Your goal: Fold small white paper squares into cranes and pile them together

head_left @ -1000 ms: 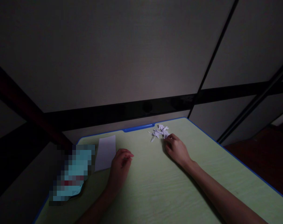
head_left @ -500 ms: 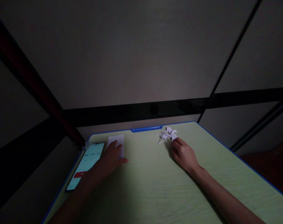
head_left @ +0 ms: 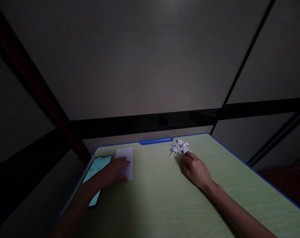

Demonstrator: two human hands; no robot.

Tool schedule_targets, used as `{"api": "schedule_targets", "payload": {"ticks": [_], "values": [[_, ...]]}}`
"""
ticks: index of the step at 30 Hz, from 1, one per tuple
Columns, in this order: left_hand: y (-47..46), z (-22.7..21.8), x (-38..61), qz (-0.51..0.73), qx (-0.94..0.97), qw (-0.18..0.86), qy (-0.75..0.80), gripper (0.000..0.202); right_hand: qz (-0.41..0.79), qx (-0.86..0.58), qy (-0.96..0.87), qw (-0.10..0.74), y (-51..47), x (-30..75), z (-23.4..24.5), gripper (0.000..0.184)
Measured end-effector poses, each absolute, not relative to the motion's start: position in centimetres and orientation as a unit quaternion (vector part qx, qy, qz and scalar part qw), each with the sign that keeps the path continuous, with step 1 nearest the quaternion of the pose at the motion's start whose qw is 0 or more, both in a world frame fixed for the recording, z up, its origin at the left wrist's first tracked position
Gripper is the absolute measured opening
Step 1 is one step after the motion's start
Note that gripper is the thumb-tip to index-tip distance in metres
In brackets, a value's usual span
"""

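Head view: the left hand (head_left: pixel 115 172), spread, gripping nothing visible, overlies white paper (head_left: pixel 124 152) pointing lengthwise away; the right hand (head_left: pixel 196 169) curls against folded papers (head_left: pixel 184 148), hold unclear.

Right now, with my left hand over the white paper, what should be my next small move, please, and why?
Probably bring the left thumb and fingers together on the white paper: the left hand is spread over it, not closed, while the right hand is at the folded paper pieces.
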State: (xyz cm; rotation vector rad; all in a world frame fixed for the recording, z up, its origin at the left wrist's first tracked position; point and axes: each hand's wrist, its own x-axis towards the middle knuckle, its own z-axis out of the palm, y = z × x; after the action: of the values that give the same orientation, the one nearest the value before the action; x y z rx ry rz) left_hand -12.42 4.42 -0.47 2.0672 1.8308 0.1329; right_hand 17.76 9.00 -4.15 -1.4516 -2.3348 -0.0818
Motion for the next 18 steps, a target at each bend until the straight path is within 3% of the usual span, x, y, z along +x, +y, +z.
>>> {"api": "schedule_targets", "payload": {"ticks": [5, 11, 18], "values": [[4.7, -0.9, -12.9, 0.068, 0.739, 0.185, 0.644, 0.050, -0.028, -0.517, -0.834, 0.191, 9.1, 17.7, -4.3, 0.017], [5.3, -1.8, -13.2, 0.113, 0.764, 0.158, 0.615, 0.027, -0.026, -0.515, -0.836, 0.189, 9.1, 17.8, -4.4, 0.017], [4.1, -1.1, -11.9, 0.027, 0.786, 0.112, 0.607, 0.029, -0.019, -0.508, -0.841, 0.186, 9.1, 17.8, -4.3, 0.018]]}}
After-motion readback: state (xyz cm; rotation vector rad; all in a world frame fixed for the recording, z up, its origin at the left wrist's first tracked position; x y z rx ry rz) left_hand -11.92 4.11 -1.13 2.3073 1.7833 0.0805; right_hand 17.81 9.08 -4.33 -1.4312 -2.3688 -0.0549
